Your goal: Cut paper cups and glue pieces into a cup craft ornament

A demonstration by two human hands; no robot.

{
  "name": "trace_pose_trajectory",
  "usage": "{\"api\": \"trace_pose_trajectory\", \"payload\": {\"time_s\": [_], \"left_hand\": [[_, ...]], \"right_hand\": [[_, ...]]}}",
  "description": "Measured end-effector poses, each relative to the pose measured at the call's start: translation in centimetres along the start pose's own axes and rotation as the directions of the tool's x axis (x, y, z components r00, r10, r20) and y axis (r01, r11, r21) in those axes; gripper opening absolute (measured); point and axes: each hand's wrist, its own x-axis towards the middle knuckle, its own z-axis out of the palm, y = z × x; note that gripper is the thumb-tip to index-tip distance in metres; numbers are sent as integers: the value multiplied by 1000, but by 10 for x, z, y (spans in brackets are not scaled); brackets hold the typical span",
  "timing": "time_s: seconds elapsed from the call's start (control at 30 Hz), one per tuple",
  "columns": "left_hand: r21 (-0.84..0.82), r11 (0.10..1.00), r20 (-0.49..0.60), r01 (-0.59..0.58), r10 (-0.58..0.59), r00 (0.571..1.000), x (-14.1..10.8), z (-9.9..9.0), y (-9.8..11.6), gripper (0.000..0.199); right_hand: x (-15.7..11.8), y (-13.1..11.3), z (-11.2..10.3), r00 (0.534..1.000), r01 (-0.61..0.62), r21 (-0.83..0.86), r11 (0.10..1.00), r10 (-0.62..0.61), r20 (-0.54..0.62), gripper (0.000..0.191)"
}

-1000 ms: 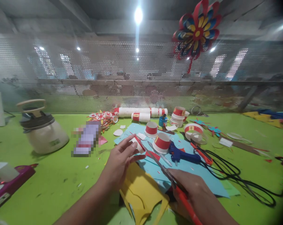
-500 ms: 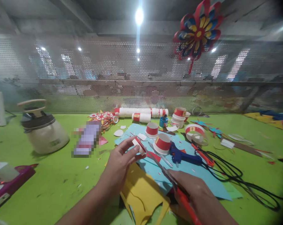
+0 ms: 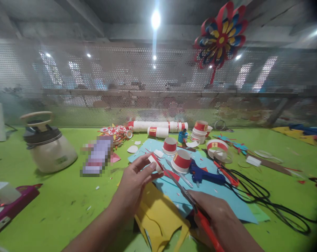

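Between the thumb and fingers of my left hand (image 3: 139,173) is a small white and red piece of paper cup (image 3: 156,163). My right hand (image 3: 216,208) is closed around red-handled scissors (image 3: 191,198), whose blades point up and left toward that piece. The blade tips come close to its edge; whether they touch it I cannot tell. Cut yellow paper (image 3: 160,213) lies below my hands. Just beyond them, two red and white paper cups (image 3: 181,161) stand upside down on a light blue sheet (image 3: 218,190).
A blue glue gun (image 3: 207,175) with a looping black cord (image 3: 266,199) lies at right, beside another red-handled tool (image 3: 228,174). Stacked paper cups (image 3: 158,126) line the back. A cream kettle (image 3: 49,150), a pixelated phone-like object (image 3: 98,155) and a purple power strip (image 3: 13,210) are left.
Both hands, the cup piece and the scissors hold almost the same position. The view has shifted very slightly.
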Motion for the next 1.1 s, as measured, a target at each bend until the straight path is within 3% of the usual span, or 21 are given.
{"api": "trace_pose_trajectory", "payload": {"time_s": [0.33, 0.8, 1.1], "left_hand": [[11, 1000, -29, 0, 0, 1000, 2, 0, 2, 42], [57, 998, -42, -19, 21, 999, 0, 2, 0, 37], [27, 1000, -11, -5, 5, 1000, 2, -1, -2, 34]], "right_hand": [[0, 7, 4, 999, 4, 12, 1000, -5, 34, 50], [-1, 6, 4, 999, 24, -7, 1000, -24, -47, 43], [-1, 5, 4, 999, 10, 4, 1000, -10, -31, 28]]}}
